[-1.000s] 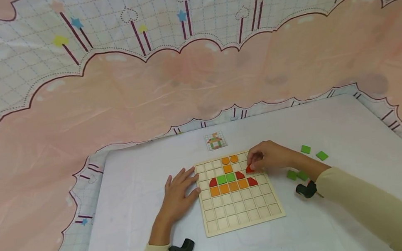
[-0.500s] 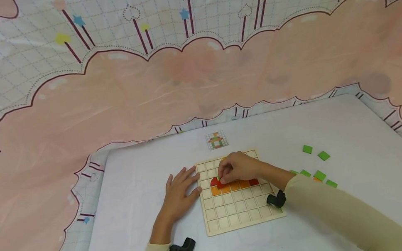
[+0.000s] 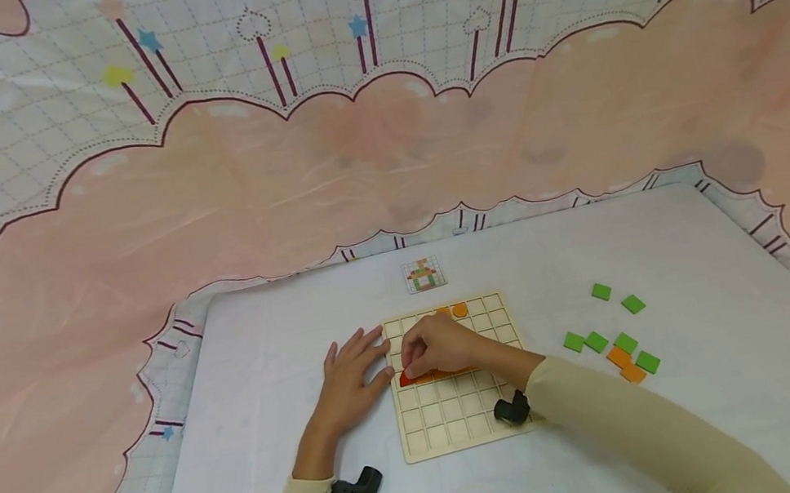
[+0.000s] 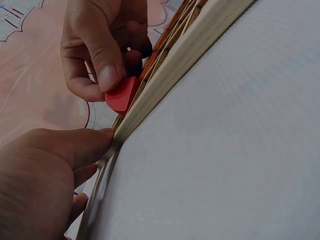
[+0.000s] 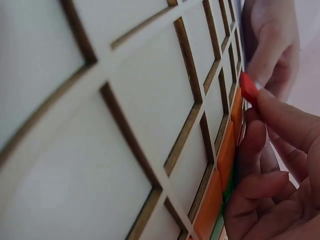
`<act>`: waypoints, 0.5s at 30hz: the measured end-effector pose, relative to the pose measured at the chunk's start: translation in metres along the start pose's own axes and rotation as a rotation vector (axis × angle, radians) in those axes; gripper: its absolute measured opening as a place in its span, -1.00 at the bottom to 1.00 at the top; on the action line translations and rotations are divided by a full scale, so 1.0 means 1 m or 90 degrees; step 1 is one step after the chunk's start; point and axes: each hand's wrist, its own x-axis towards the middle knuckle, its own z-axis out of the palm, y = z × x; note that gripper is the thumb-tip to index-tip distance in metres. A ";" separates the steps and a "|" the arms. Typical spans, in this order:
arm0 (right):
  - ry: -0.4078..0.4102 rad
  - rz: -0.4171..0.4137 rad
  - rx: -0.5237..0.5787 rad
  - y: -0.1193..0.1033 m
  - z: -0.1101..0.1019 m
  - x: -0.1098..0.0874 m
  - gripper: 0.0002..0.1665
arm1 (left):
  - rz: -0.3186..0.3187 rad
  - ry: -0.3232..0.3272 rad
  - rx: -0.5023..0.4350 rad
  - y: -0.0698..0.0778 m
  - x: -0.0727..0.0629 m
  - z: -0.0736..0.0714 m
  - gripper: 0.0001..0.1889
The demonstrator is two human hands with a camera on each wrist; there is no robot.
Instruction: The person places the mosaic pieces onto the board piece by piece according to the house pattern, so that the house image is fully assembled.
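A pale wooden grid board [image 3: 452,412] lies on the white table. My right hand [image 3: 444,343] is over its left part, thumb and fingertips pinching a red quarter-round tile [image 4: 121,96]. The tile is at the left end of the row of orange square tiles [image 5: 226,147]; whether it is seated in its cell I cannot tell. My left hand [image 3: 355,379] lies with spread fingers at the board's left edge, its thumb [image 4: 90,142] touching the rim. An orange round tile [image 3: 459,310] shows in the top row. My right hand hides most of the other placed tiles.
Right of the board lie several loose green square tiles [image 3: 634,303] and two orange tiles [image 3: 633,373]. Behind the board is a small pattern card [image 3: 424,274]. A printed cloth [image 3: 384,157] hangs beyond the table.
My right hand has moved left across the board, carrying the red quarter-round tile from the right side to the left end of the orange row. My left hand stays in place.
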 end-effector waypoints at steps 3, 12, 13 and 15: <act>0.011 -0.003 -0.023 0.000 0.004 0.002 -0.86 | 0.002 -0.001 -0.003 0.000 0.000 -0.001 -0.52; 0.017 0.017 -0.067 -0.002 0.009 0.004 -0.83 | 0.003 -0.002 -0.006 0.000 0.001 -0.003 -0.52; 0.017 0.020 -0.069 -0.002 0.009 0.004 -0.83 | 0.003 -0.002 -0.006 0.000 0.001 -0.003 -0.52; 0.017 0.024 -0.068 -0.003 0.010 0.004 -0.83 | 0.004 -0.001 -0.006 0.000 0.001 -0.003 -0.52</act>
